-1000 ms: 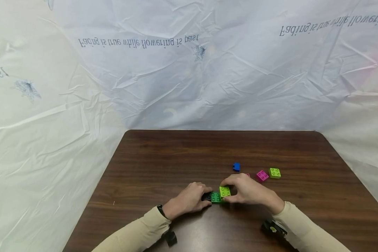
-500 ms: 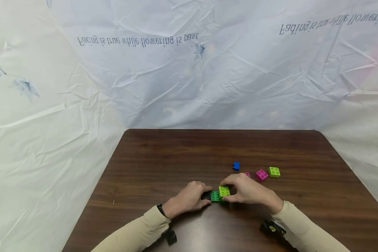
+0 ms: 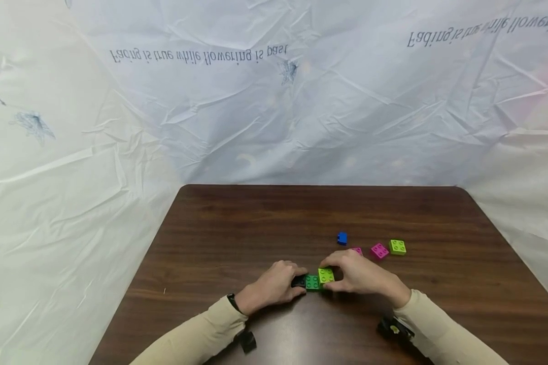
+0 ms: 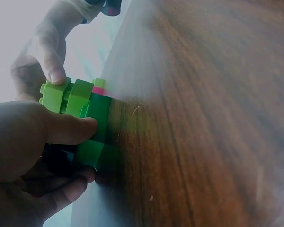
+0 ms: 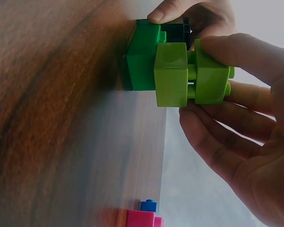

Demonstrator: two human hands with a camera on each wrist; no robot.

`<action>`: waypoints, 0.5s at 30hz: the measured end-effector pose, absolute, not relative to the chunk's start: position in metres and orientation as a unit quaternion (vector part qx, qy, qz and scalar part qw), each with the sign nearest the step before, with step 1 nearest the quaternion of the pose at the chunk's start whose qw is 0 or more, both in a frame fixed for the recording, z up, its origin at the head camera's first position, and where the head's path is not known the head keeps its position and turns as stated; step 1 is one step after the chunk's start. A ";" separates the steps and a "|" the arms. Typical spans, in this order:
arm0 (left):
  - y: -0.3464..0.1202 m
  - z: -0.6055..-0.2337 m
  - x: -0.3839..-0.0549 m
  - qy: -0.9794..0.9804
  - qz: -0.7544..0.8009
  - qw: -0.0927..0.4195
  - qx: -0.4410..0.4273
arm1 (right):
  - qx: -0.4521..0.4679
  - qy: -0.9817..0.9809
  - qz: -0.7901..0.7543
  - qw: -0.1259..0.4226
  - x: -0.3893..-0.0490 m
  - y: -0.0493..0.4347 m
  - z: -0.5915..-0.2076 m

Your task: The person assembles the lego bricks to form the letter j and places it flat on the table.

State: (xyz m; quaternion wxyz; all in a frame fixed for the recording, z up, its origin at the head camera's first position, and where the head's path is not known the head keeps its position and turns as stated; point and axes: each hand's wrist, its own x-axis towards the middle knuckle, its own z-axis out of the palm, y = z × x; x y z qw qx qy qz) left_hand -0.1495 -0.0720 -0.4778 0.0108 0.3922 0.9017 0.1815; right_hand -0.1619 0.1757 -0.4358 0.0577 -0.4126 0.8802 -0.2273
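On the table, a dark green brick (image 3: 312,282) carries a black brick (image 3: 299,281) at its left end and a lime green brick (image 5: 171,75) at its right end. My left hand (image 3: 274,285) grips this build at the black end, its thumb on the green side in the left wrist view. A second lime green brick (image 3: 326,275) sits over the first, with studs showing in the narrow gap between them in the right wrist view. My right hand (image 3: 358,274) pinches that upper brick between thumb and fingers.
Beyond the right hand lie a blue brick (image 3: 342,238), a pink brick (image 3: 379,251), another pink brick (image 3: 357,251) partly behind the hand, and a loose lime brick (image 3: 398,247). The brown table (image 3: 237,218) ends at a white printed sheet (image 3: 255,121).
The head view has tilted down a little, so the whole scene sits slightly higher or lower at its edges. Both hands keep their holds, and the bricks stay in place.
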 end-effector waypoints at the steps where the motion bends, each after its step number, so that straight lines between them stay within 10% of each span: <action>1: -0.072 -0.478 -0.150 0.902 0.180 0.009 0.393 | -0.413 0.880 -0.227 0.057 -0.162 0.176 -0.436; 15: -0.072 -0.479 -0.152 0.901 0.180 0.008 0.396 | -0.407 0.882 -0.232 0.055 -0.164 0.178 -0.440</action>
